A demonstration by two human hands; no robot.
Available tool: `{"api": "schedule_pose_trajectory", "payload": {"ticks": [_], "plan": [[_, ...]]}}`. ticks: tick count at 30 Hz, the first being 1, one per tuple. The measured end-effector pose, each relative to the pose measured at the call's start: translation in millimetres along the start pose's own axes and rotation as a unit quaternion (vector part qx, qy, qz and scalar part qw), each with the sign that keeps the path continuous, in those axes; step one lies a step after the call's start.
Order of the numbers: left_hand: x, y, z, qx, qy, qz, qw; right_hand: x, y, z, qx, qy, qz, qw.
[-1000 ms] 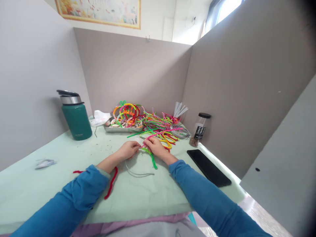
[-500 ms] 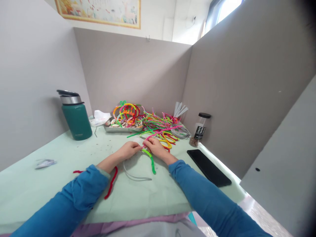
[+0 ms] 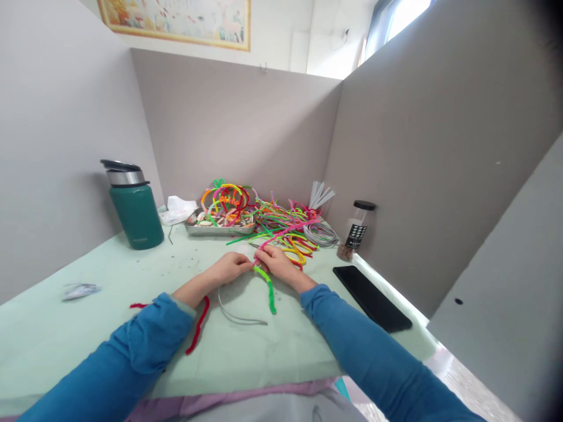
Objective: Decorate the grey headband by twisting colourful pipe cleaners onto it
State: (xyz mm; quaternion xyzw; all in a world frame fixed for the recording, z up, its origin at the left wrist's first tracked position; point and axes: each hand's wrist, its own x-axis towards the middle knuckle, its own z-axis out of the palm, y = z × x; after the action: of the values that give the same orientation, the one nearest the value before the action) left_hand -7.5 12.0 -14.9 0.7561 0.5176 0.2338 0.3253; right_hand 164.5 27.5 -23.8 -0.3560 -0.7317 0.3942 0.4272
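Observation:
My left hand (image 3: 231, 266) and my right hand (image 3: 277, 262) meet over the middle of the table, fingertips nearly touching. The right one pinches a pink pipe cleaner (image 3: 281, 234), whose long free end reaches back toward the pile. Below the fingers hangs a green pipe cleaner section (image 3: 271, 295), bright lime at its upper end. The left thumb and forefinger pinch at the same joint, where the pink meets the green; the fingers hide the exact contact. A thin grey wire (image 3: 237, 317) curves down from beneath the left hand onto the table.
Behind lie a metal tray (image 3: 220, 231) with pipe cleaner hoops, a pile of pipe cleaners (image 3: 285, 215) and a wire coil (image 3: 323, 235). A green bottle (image 3: 137, 215) stands left; a jar (image 3: 354, 232) and black phone (image 3: 373, 299) are right. A red pipe cleaner (image 3: 199, 328) lies near my left forearm.
The pink pipe cleaner's far end has swung a little to the left. The green tail and the grey wire have shifted slightly, while both hands stay in nearly the same place.

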Motion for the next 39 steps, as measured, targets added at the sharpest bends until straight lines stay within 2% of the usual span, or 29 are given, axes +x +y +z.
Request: {"api": "schedule_pose_trajectory", "payload": {"ticks": [27,39], "plan": [[-3.6,4.3,-1.5,0.002,-0.03,0.001,1.0,-2.3,-5.0,0.3,0.006,-0.039,0.019,0.999],[-5.0,8.2,-1.7,0.01,-0.025,0.003,1.0,-0.9,-2.3,0.5,-0.003,-0.041,0.019,0.999]]}}
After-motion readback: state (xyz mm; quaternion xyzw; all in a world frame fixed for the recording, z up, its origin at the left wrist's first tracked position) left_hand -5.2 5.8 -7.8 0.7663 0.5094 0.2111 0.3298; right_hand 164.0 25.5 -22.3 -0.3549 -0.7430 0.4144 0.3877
